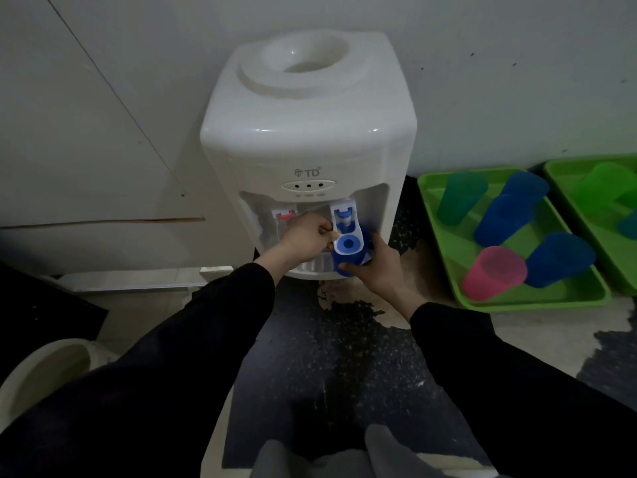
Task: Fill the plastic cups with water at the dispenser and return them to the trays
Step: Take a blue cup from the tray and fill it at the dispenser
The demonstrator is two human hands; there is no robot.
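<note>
Speckled dark floor, white wall. Water dispenser [306, 139]: right hand [377, 269] grips blue cup [364, 248] beneath blue tap lever [348, 243], pinched by left hand [303, 238]. Green tray [517, 302] alongside, five cups [493, 272].

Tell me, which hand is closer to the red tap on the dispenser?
The left. The left hand sits just beside and below the red tap, gripping the blue lever. The right hand is farther right, holding the blue cup under that lever.

Pale wall [482, 81] meets dark speckled floor [327, 357], seemingly worn in patches.
</note>
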